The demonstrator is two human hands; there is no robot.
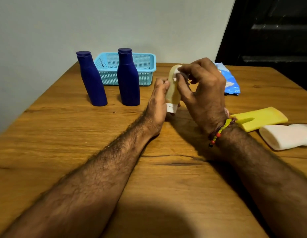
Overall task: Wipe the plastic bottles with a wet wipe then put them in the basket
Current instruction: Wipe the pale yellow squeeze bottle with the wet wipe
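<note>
Small cream bottle (172,90) gripped cap-down above wooden table (80,134) by curled left hand (157,102); white wet wipe (176,73) pinched against its upper end by right hand (204,93). Blue basket (145,66) behind, well apart.

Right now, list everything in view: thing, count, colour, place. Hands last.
Blue bottles: 2, dark blue, upright on the table in front of the basket, one left, one right.
Basket: 1, light blue, far side of the table by the wall.
Held bottle: 1, pale yellow with a white cap, cap down, between both hands.
Wipe: 1, white, against the held bottle's upper end.
Wipe pack: 1, blue, behind the right hand.
Yellow bottle: 1, lying at the right.
White bottle: 1, lying at the right edge, nearest the camera.
Table: 1, brown wood.
Bracelet: 1, beaded, right wrist.
Left hand: holds the held bottle.
Right hand: presses the wipe on it.
</note>
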